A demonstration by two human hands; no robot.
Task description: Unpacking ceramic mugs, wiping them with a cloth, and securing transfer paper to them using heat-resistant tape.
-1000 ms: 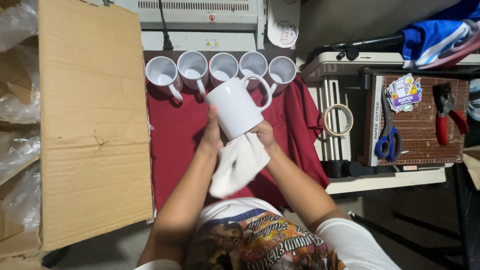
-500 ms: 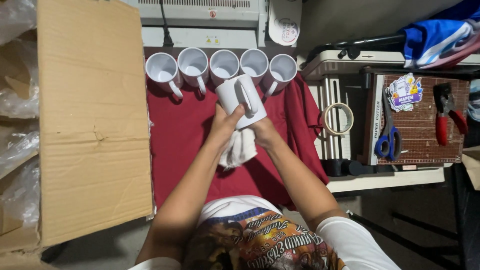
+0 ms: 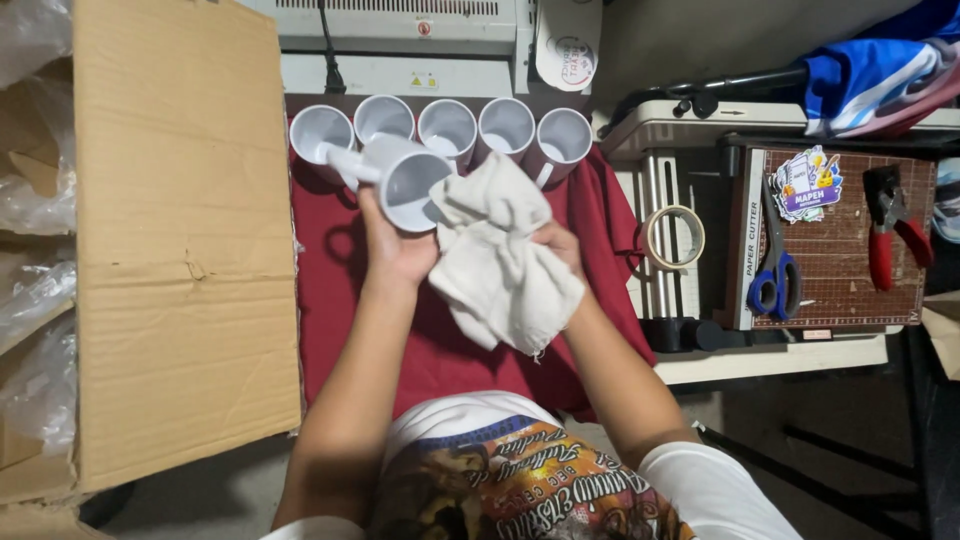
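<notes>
My left hand (image 3: 395, 245) grips a white mug (image 3: 400, 180) from below, tipped so its open mouth faces me and its handle points left. A crumpled white cloth (image 3: 500, 255) is bunched in my right hand (image 3: 560, 245), and its upper corner touches the mug's rim. Behind them several white mugs (image 3: 505, 128) stand in a row on a dark red cloth (image 3: 340, 300).
A large cardboard box flap (image 3: 180, 230) lies at the left beside clear plastic wrap (image 3: 30, 330). A white machine (image 3: 400, 40) stands behind the mugs. At the right are a tape roll (image 3: 674, 236), blue-handled scissors (image 3: 772, 270) and red pliers (image 3: 893, 235) on a cutting mat.
The mug has been turned in my left hand from handle-up to mouth-up and shifted left. The cloth has come up from beneath the mug to its rim.
</notes>
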